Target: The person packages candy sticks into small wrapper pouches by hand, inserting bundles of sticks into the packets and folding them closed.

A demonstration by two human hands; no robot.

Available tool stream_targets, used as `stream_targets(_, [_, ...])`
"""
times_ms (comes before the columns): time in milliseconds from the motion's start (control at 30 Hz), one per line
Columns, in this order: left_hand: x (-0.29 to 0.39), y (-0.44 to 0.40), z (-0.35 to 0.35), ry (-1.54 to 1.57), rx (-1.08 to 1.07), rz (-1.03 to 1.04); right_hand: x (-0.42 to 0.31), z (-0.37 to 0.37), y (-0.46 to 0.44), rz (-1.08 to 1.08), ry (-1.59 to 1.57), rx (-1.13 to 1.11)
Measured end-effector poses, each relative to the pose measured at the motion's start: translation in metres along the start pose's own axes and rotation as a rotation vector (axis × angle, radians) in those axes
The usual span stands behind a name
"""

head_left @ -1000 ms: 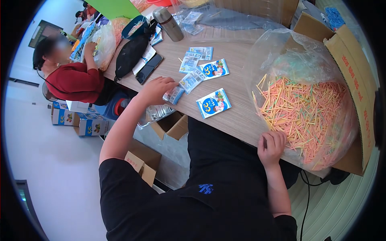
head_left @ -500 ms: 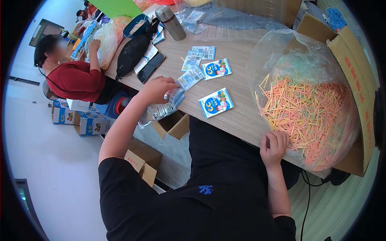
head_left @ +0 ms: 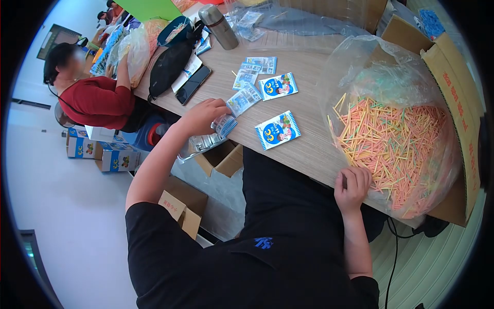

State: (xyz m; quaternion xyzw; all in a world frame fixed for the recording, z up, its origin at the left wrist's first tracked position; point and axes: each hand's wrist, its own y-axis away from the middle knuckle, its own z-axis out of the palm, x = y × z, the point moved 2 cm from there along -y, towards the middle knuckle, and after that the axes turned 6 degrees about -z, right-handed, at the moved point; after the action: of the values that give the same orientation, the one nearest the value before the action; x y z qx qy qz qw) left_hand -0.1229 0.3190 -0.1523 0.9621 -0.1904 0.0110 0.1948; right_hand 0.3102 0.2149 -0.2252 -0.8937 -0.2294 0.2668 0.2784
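My left hand is at the near table edge, its fingers closed on a small clear sachet with blue-striped ends. Beside its fingertips lies another clear-backed sachet. Two sachets show their blue-and-white printed fronts, one nearer and one farther. My right hand rests at the table edge with loosely curled fingers, and I see nothing in it. It touches or nearly touches a clear plastic bag of thin pink, yellow and green sticks.
A phone, a black pouch and a steel flask stand or lie beyond my left hand. Below the edge are a clear tray and open cartons. A co-worker in a red top sits at the left.
My hands and the sachets have barely moved. The co-worker's hand at the plastic bag has shifted slightly.
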Motion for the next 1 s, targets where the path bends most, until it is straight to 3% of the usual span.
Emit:
stream_targets(333, [0.009, 0.006, 0.016, 0.008, -0.031, 0.089, 0.001, 0.000, 0.000, -0.003, -0.003, -0.005])
stream_targets(433, [0.015, 0.018, 0.015, -0.132, 0.263, 0.033, 0.001, 0.000, 0.001, -0.005, -0.004, -0.002])
stream_targets(467, [0.018, 0.022, 0.020, -0.134, 0.263, 0.031, 0.001, 0.000, 0.001, -0.006, -0.005, 0.003])
stream_targets(567, [0.013, 0.028, 0.040, 0.237, 0.334, -0.603, 0.001, 0.000, 0.001, 0.000, -0.001, 0.015])
stream_targets(733, [0.025, 0.021, 0.055, 0.189, 0.335, -0.703, 0.001, 0.000, 0.001, -0.011, -0.006, 0.013])
stream_targets(1000, [0.024, 0.022, 0.039, 0.201, 0.228, -0.597, 0.000, -0.002, -0.001, -0.030, -0.013, 0.021])
